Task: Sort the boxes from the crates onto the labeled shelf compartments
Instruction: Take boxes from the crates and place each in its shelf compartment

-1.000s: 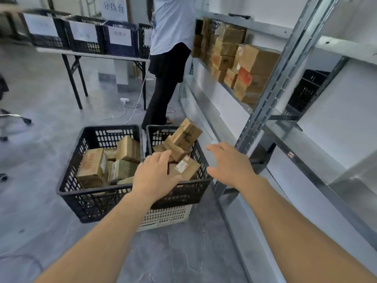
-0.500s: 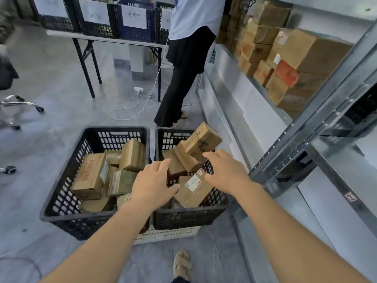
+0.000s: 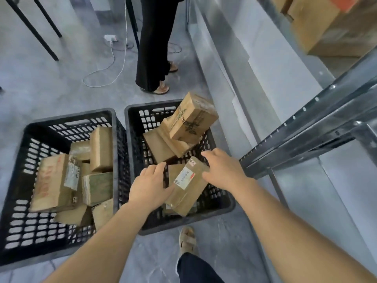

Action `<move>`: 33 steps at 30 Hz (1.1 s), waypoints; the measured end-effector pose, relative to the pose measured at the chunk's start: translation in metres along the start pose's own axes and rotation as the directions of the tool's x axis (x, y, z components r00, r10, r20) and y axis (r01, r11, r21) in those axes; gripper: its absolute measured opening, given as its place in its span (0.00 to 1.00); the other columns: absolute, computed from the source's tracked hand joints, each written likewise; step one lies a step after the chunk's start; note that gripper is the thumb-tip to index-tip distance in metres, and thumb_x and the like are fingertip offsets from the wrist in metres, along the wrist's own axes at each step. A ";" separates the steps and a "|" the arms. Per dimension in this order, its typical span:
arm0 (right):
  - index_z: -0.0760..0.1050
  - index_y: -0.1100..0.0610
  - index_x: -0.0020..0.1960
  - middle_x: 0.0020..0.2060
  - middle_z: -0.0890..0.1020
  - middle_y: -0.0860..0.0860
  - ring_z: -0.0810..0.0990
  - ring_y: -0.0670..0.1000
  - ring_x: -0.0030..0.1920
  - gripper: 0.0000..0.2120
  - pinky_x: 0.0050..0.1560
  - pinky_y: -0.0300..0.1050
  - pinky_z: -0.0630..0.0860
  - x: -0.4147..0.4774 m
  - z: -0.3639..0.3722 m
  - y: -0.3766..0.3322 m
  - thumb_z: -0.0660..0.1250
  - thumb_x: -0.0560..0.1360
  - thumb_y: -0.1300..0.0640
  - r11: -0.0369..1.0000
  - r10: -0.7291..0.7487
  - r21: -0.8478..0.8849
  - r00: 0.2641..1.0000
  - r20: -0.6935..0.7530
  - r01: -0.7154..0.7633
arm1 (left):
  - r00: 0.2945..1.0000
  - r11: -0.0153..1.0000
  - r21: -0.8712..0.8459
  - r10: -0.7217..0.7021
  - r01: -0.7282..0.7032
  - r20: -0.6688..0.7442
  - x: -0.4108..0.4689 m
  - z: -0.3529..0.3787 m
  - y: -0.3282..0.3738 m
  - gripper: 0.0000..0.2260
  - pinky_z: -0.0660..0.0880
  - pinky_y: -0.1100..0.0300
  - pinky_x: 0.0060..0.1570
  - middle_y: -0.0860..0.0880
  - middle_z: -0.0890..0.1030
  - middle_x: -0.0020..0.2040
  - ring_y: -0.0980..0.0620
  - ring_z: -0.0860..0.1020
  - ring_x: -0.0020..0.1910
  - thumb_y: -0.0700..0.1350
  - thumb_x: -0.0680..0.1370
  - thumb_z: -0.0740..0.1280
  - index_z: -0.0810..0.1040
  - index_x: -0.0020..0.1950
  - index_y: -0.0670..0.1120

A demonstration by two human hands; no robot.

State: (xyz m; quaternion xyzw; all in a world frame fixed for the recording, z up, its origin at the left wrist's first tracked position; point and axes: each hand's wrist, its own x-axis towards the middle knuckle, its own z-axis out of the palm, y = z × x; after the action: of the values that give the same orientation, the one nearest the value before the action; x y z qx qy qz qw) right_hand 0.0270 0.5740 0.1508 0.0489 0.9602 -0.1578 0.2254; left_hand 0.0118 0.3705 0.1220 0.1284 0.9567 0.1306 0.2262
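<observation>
Boxes [image 3: 101, 149] fill two black crates on the grey floor: the left crate [image 3: 67, 117] sits at the lower left of the frame, the right crate [image 3: 155, 104] at the centre. In the right crate a labelled box [image 3: 187, 186] lies tilted between both hands. The left hand [image 3: 150, 185] rests beside it, fingers loosely straight, thumb touching its left edge. The right hand [image 3: 222, 170] curls thumb and fingers round its upper right edge. A metal shelf upright [image 3: 306, 129] crosses the right side.
</observation>
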 end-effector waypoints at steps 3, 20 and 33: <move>0.64 0.52 0.71 0.61 0.71 0.52 0.72 0.54 0.61 0.24 0.48 0.49 0.70 0.014 0.022 0.012 0.63 0.76 0.51 0.998 0.031 0.053 0.999 0.037 -0.033 | 0.997 0.999 -0.024 -0.035 0.036 0.063 0.015 0.016 -0.003 0.32 0.69 0.53 0.62 0.49 0.66 0.71 0.48 0.65 0.70 0.59 0.77 0.62 0.55 0.77 0.50; 0.73 0.59 0.60 0.55 0.76 0.56 0.76 0.58 0.54 0.15 0.47 0.48 0.71 0.060 0.167 0.037 0.63 0.76 0.53 0.865 0.387 0.184 0.854 0.347 -0.466 | 0.937 0.974 -0.176 -0.074 0.141 0.342 0.096 0.121 -0.033 0.29 0.73 0.49 0.57 0.47 0.71 0.65 0.46 0.72 0.63 0.55 0.76 0.66 0.60 0.74 0.52; 0.63 0.54 0.67 0.58 0.76 0.51 0.76 0.51 0.57 0.29 0.55 0.47 0.75 0.064 0.178 0.004 0.72 0.71 0.55 0.338 0.342 0.737 0.806 0.484 -0.586 | 0.897 0.791 -0.533 -0.044 0.301 0.440 0.087 0.116 -0.057 0.25 0.69 0.59 0.56 0.53 0.75 0.62 0.52 0.74 0.59 0.47 0.78 0.65 0.62 0.73 0.52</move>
State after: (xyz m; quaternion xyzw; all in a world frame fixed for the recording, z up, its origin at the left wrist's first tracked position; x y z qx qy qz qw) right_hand 0.0450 0.5216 -0.0299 0.4080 0.6561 -0.5481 0.3204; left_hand -0.0199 0.3662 -0.0301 -0.0138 0.8081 0.3689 0.4590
